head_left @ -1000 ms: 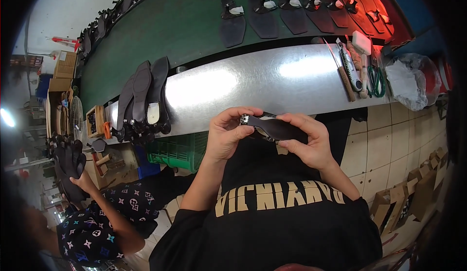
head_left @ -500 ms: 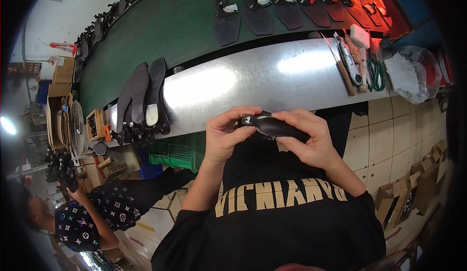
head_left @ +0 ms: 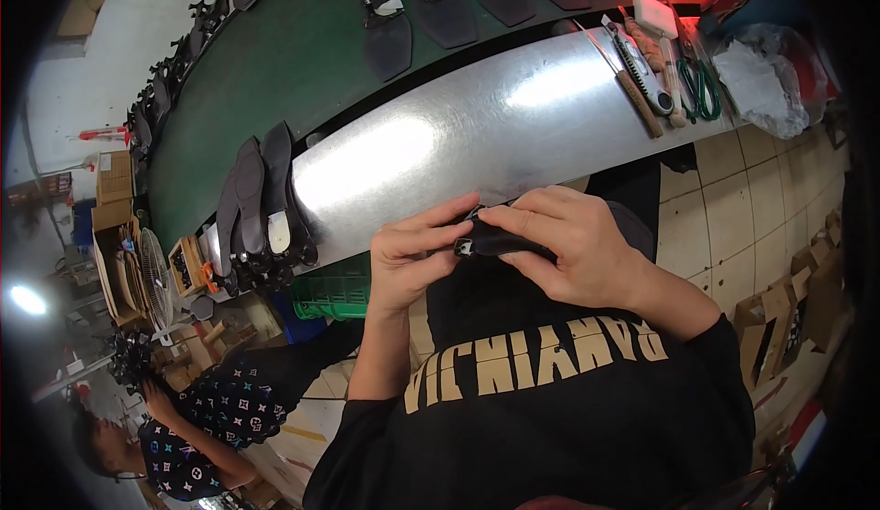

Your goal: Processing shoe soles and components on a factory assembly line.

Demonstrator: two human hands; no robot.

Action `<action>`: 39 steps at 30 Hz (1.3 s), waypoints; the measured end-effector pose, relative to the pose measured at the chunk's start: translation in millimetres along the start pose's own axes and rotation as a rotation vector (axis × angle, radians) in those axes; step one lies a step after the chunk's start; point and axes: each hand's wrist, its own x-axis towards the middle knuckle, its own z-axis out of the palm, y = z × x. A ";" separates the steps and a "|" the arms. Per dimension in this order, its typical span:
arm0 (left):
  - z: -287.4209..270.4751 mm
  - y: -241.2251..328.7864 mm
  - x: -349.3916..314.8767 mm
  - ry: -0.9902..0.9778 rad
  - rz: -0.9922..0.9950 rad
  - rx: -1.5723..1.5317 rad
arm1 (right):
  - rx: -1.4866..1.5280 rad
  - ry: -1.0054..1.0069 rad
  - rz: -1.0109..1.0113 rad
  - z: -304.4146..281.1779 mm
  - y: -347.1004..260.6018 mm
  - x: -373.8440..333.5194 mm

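In front of my chest I hold a black sandal piece (head_left: 495, 240), a dark sole-like part with a small shiny patch at its left end. My left hand (head_left: 411, 249) pinches that left end between thumb and fingers. My right hand (head_left: 577, 240) is closed round the longer part, its index finger and thumb stretched toward the left hand. Most of the piece is covered by my fingers. On the metal bench to the left lies a pile of similar dark sandal soles (head_left: 246, 180) with black straps, one showing a white patch.
Strapped sandal soles (head_left: 389, 47) line the green belt (head_left: 302, 70) beyond the metal bench (head_left: 440, 111). At right lie an awl (head_left: 639, 102), a utility knife (head_left: 646, 75), a white-headed brush (head_left: 655, 17) and green-handled scissors (head_left: 701, 88). Below stands a green crate (head_left: 330, 292). A co-worker (head_left: 211, 418) holds black straps at left.
The sandal piece has turned in my hands, and my right hand now covers more of it. Its fingers have moved left, closer to my left hand. The whole view has shifted slightly.
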 end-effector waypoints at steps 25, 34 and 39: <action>32.2 0.6 0.6 0.231 -0.378 -0.086 | -0.136 -0.069 -0.009 10.9 17.2 -10.0; 32.8 -3.9 2.7 0.328 -0.420 -0.054 | 0.011 -0.101 0.029 11.5 23.7 -13.2; 33.6 -6.0 1.6 0.356 -0.391 -0.032 | 0.026 -0.061 0.068 21.1 26.7 -17.6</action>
